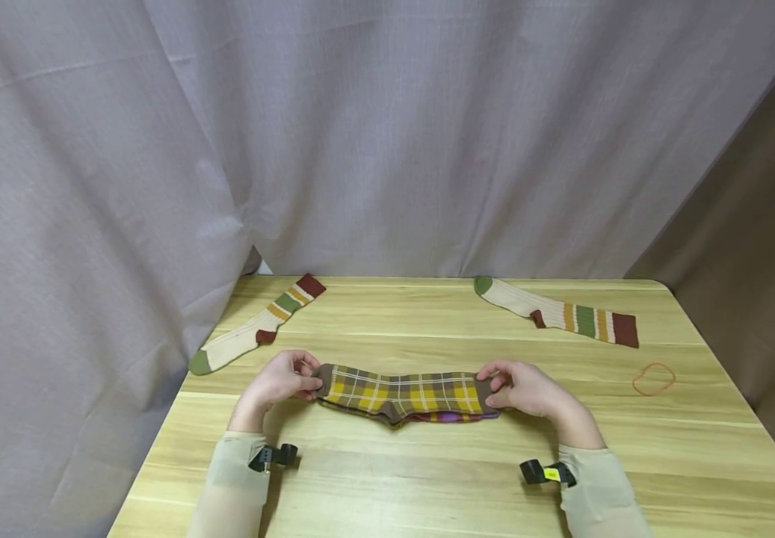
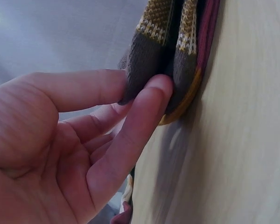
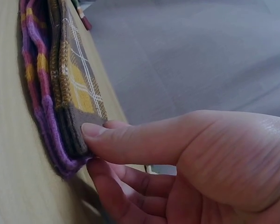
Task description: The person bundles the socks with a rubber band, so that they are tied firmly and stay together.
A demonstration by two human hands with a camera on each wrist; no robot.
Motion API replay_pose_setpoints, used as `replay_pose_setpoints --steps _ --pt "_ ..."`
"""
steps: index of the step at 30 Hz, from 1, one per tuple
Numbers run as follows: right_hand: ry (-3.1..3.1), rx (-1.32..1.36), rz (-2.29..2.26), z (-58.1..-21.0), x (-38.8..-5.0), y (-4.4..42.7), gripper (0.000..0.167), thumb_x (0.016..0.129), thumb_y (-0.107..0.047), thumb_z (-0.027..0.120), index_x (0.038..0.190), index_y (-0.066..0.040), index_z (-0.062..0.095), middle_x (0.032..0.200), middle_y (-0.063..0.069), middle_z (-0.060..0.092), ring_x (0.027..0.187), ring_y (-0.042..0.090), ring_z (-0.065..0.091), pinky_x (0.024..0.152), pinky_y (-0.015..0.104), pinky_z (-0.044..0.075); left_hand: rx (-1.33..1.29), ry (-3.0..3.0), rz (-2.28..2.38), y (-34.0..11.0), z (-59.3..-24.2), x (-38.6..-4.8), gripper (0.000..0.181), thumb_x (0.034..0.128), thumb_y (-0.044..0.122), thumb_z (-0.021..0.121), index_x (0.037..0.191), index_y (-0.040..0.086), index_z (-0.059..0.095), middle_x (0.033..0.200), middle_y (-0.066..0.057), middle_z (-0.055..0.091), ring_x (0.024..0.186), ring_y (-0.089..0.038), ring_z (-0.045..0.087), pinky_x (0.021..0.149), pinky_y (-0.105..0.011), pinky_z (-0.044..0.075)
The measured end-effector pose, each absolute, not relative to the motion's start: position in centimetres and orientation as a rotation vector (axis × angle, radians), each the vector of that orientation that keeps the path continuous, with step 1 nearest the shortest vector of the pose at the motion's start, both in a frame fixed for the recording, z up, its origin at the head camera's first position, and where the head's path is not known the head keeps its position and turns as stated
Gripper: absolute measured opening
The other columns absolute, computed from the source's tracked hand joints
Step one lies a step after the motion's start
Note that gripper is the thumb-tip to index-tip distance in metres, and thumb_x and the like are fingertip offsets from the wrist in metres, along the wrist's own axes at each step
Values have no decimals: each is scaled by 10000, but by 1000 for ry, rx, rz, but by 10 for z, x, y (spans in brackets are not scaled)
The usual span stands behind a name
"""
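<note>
Currently the plaid sock [image 1: 421, 390] lies mid-tabletop [image 1: 394, 486], toe left, cuff right, stacked over a purple-striped sock [image 3: 46, 114]. Left grip [image 1: 286, 376]: pinches the upper toe, thumb outside. Right grip [image 1: 525, 386]: pinches the cuff end, thumb on top.

Left wrist view: a fingertip sits in the gap above the lower plaid layer [image 2: 183, 70]. Risk 1, judged: a lift with this hold could raise only the top layer at the toe and shear the stack out of line. Right wrist view: purple edge projects beyond the plaid cuff; cannot tell how many layers the right fingers take in. Risk 2: unequal pull from the two ends would probably skew the edges. Risk 3: the heel bulge may bunch under pressing.

Far-left cream sock [image 1: 232, 345], far-right cream sock [image 1: 511, 298] and orange band [image 1: 654, 364] lie apart; snagging there seems unlikely.
</note>
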State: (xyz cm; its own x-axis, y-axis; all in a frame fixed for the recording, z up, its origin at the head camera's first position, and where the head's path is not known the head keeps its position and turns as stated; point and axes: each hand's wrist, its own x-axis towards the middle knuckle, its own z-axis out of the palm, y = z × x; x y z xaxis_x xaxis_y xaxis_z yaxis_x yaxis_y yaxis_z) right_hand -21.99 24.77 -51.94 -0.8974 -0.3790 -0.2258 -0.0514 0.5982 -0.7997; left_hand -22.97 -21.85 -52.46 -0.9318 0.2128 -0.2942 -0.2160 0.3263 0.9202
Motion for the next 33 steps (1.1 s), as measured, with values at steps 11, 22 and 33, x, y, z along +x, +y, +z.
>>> replay_pose_setpoints --steps 11,22,33 --pt "2454 -332 -1204 -522 -221 248 385 871 7 829 1228 -42 696 1008 102 634 920 245 579 777 387 489 -41 2240 1615 -219 -529 -231 266 888 -133 749 1110 -89 610 825 -99 588 683 -205 688 688 -368 656" --pt "2441 -342 -1222 -523 -221 248 384 873 20 822 1229 -45 693 1004 110 630 905 249 573 765 389 492 -19 2243 1607 -220 -530 -231 286 886 -139 756 1125 -104 603 821 -96 578 672 -209 684 686 -393 658" --pt "2420 -343 -1241 -523 -221 249 383 872 39 806 1230 -32 687 1009 113 630 918 254 578 757 369 501 1 2264 1586 -220 -531 -231 262 892 -125 755 1110 -101 611 823 -110 612 676 -198 684 677 -386 655"
